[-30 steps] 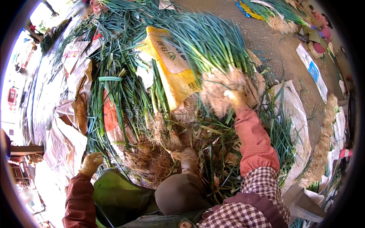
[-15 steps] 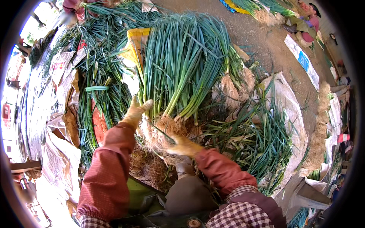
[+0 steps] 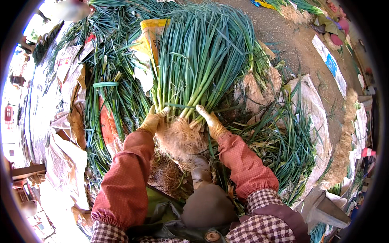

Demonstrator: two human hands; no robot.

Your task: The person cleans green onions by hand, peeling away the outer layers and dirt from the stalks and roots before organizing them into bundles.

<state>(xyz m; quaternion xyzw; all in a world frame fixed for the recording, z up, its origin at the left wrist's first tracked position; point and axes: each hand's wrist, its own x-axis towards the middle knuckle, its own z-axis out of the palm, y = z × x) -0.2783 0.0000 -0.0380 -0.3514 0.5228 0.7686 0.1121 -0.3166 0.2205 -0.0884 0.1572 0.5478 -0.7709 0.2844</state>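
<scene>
A large bundle of green onions (image 3: pixel 210 52) lies in front of me, its leaves pointing away and its pale roots (image 3: pixel 180 137) toward me. My left hand (image 3: pixel 154 120), in a pale yellow glove, grips the left side of the stalks just above the roots, thumb on top. My right hand (image 3: pixel 211 122), gloved alike, is closed against the right side, its thumb up on the stalks. A thin green strip (image 3: pixel 178 106) crosses the stalks between my hands. The fingers under the bundle are hidden on both hands.
More green onions (image 3: pixel 117 60) are heaped at the left, beside a yellow sack (image 3: pixel 153 36). Smaller rooted bunches (image 3: pixel 253 87) lie to the right, near loose leaves (image 3: pixel 283 141) on a white sheet (image 3: pixel 318 121). My knee (image 3: pixel 208 206) is below the roots. Another person (image 3: pixel 334 30) sits far right.
My right hand has risen from below the roots to the right side of the stalks. The green strip, which slanted over the roots, now crosses the stalks. My left hand stays at the left side.
</scene>
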